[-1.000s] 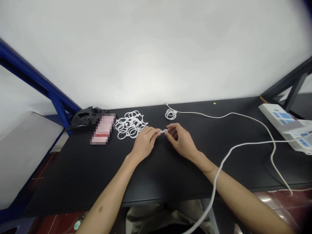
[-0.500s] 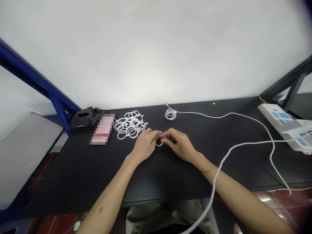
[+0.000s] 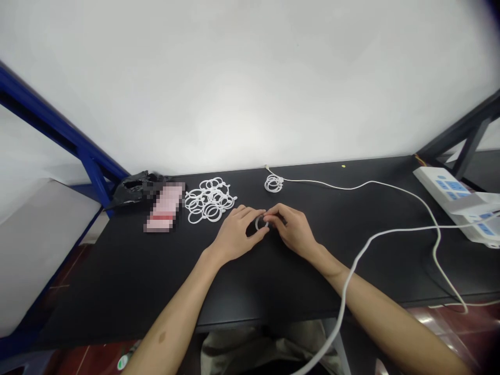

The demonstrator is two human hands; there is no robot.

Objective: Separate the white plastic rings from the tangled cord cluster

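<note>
A white ring [image 3: 257, 224] is held low over the black table between my two hands. My left hand [image 3: 237, 232] curves around its left side, with the thumb and index fingertips reaching its edge. From the right, my right hand [image 3: 296, 230] pinches the ring's right side, and those fingers hide part of it. Left of my hands lies a loose pile of similar thin white rings [image 3: 213, 211], several with small tabs on the rim.
A coiled white cable [image 3: 273, 183] lies behind my hands, its lead running right toward a white power strip [image 3: 449, 195]. A thicker white cord [image 3: 347, 281] crosses above my right forearm. A black plastic bag [image 3: 135, 187] and a blurred pink item [image 3: 166, 205] are at left.
My left thumb has spread away from its fingers toward the right. The ring shows more between my hands, and has shifted slightly right and up. The pile has not moved.
</note>
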